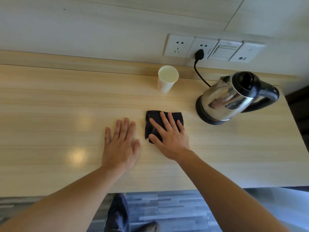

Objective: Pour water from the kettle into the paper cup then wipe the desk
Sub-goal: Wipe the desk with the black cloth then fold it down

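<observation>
The right hand [168,136] lies flat with its fingers spread on a dark folded cloth [163,124], pressing it against the desk [58,114] rather than gripping it, a hold that suits sliding the cloth across the surface. Just to its left, the left hand [120,146] rests palm down, fingers spread and holding nothing, on bare wood, probably bracing the person while the other hand works. Farther back and slightly right of the cloth, the paper cup [167,79] stands upright near the wall and appears to hold water, so the pouring looks finished and the wiping is the step in hand. To the right, the steel kettle [234,97] sits on its base, spout towards the cup, its cord running to a plug [199,54] in the wall sockets. Both are well clear of the cloth, leaving room to wipe.
</observation>
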Available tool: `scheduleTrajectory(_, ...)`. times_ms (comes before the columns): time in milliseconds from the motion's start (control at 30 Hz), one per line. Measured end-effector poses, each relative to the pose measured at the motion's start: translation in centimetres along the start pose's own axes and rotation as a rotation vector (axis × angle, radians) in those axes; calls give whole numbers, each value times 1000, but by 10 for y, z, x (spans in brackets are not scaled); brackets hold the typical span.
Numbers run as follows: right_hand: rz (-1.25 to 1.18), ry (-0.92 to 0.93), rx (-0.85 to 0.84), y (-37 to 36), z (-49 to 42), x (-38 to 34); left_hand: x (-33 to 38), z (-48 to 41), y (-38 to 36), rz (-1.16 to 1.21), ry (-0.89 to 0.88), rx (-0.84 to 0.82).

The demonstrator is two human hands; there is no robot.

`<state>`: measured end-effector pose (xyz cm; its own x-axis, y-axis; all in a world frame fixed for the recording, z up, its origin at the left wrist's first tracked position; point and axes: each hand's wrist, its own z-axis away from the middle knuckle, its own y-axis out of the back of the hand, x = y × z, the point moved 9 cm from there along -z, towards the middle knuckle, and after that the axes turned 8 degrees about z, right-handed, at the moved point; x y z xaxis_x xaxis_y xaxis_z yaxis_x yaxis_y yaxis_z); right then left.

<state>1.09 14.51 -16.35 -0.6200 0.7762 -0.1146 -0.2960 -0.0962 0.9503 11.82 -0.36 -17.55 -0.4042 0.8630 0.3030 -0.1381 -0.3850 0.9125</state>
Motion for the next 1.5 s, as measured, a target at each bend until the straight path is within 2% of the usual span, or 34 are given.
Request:
scheduleTrajectory(500,-18,-10,1,-38,102,-14,0,3,3,34,-4,70)
scheduleTrajectory(733,-86,11,92,-53,151,-17,0,1,0,44,1,12)
scheduleTrajectory(933,-342,7,260,-55,186,-8,40,20,-2,97,-106,31)
scheduleTrajectory(1033,-566,-32,173,-50,195,3,62,24,-13,111,-109,-18)
scheduleTrajectory(1167,-1059,-235,-92,-34,212,18,65,27,-25,47,-86,-24)
scheduleTrajectory(1333,-1615,-392,-87,10,205,47,65,26,-26,48,-80,-1)
scheduleTrajectory(1367,-1665,-408,-56,25,194,53,66,25,-26,41,-77,-13)
scheduleTrajectory(1433,-1597,-360,42,61,164,67,67,25,-28,29,-78,-49)
scheduleTrajectory(1500,-1333,-284,164,97,127,82,68,26,-26,25,-87,-56)
